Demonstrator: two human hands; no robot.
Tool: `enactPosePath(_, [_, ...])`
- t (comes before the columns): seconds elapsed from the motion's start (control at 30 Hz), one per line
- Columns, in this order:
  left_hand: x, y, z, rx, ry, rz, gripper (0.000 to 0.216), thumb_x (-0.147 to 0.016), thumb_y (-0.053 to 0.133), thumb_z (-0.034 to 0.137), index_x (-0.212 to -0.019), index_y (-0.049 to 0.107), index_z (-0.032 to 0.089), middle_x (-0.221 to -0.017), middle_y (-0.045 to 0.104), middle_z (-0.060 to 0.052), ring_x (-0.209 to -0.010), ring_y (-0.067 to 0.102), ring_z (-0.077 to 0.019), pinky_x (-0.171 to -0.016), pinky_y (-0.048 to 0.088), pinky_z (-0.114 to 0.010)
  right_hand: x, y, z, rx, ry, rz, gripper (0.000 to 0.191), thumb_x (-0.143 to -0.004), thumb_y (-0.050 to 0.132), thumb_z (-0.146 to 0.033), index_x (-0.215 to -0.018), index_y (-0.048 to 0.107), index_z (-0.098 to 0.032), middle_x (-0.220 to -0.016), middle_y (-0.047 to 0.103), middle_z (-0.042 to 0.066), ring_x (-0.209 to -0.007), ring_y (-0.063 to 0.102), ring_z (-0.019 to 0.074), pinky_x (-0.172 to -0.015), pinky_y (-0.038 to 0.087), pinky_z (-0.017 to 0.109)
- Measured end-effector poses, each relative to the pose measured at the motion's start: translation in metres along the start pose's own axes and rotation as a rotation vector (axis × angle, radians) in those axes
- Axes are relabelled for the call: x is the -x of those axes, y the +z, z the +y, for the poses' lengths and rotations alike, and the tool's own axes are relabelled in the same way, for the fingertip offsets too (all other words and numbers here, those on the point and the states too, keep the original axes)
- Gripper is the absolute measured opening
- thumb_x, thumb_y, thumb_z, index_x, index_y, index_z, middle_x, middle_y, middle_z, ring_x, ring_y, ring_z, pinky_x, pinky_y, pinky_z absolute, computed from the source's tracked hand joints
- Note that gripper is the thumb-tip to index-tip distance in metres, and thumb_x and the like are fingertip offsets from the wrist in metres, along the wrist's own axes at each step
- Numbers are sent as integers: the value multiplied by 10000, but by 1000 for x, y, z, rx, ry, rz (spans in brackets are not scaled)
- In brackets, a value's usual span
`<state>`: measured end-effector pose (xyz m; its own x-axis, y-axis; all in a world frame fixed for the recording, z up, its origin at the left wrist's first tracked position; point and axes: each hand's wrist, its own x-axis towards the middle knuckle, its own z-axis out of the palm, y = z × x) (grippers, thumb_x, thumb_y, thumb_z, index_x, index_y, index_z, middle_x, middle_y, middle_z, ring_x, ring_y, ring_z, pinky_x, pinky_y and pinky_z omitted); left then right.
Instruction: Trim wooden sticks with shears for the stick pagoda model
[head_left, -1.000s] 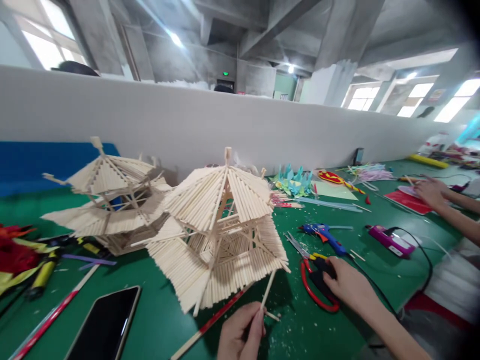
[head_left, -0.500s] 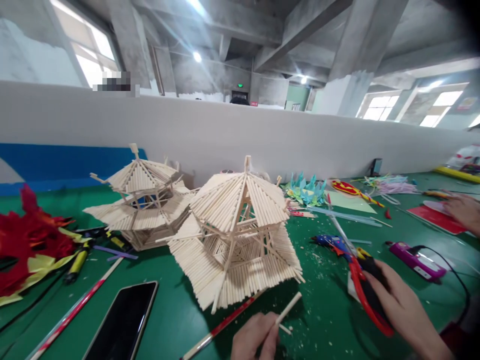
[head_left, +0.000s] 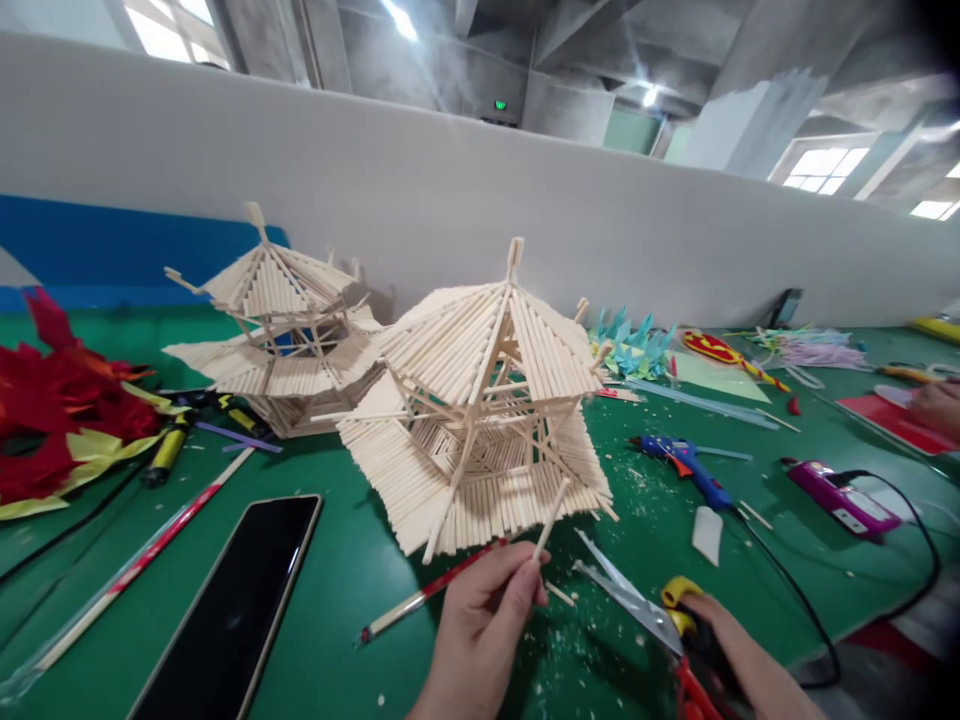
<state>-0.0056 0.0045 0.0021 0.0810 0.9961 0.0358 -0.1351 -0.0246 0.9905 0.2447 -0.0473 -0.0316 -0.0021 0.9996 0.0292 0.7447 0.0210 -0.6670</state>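
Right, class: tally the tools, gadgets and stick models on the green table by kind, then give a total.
Stick pavilion models: 2 (near one, far one)
Scissors: 1, in the right hand
Blue glue gun: 1
Phone: 1
Purple corded device: 1
Loose stick in the left hand: 1
Total: 7

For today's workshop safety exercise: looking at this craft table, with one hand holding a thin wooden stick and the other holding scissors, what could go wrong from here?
1. The scissors in the right hand are open, blades pointing toward the left hand; a slip could nick its fingers.
2. The stick in the left hand's grip sits close to the near stick pavilion; a nudge might snap or loosen its roof edge.
3. The phone lies nearby; falling offcuts could scratch it.
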Motion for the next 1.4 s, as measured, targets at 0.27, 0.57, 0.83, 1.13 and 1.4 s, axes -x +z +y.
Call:
enactPosePath(0.27, [2,-5,-3,-74,152,-64,171,-792,563,172,-844,715,230,-685,635,-6,-634,563,-135,-593,447,-206,-6,10,-12,95,-22,-36,446,-600,578,-295,-1044,570,-264,-876,670,54,-809,650,298,-678,525,369])
enactPosePath(0.57, [2,-7,1,-167,257,-144,205,-796,510,84,-808,680,199,-736,657,-17,-667,607,-141,-620,459,-198,-1,8,-49,163,-81,-136,706,-546,628,-273,-1210,404,-194,-975,629,106,-830,617,272,-716,483,353])
enactPosePath(0.83, [2,-7,-1,-198,320,-133,198,-797,506,73,-800,663,194,-718,654,-11,-661,615,-132,-614,467,-182,0,12,-39,243,-95,-225,769,-585,630,-287,-1251,272,-149,-1194,517,212,-1082,527,351,-894,427,464])
enactPosePath(1.13, [0,-10,0,-250,401,-188,224,-759,502,31,-815,656,183,-706,648,-30,-635,622,-142,-601,479,-202,-7,8,-60,185,19,-330,543,-629,594,-282,-1120,390,-167,-936,617,133,-784,627,245,-692,507,353])
enactPosePath(1.4, [3,-12,2,-271,417,-276,228,-759,489,21,-831,653,162,-725,657,-53,-656,625,-144,-616,475,-196,5,15,-37,229,-8,-281,454,-695,542,-272,-1131,462,-173,-985,657,155,-864,650,297,-712,505,349])
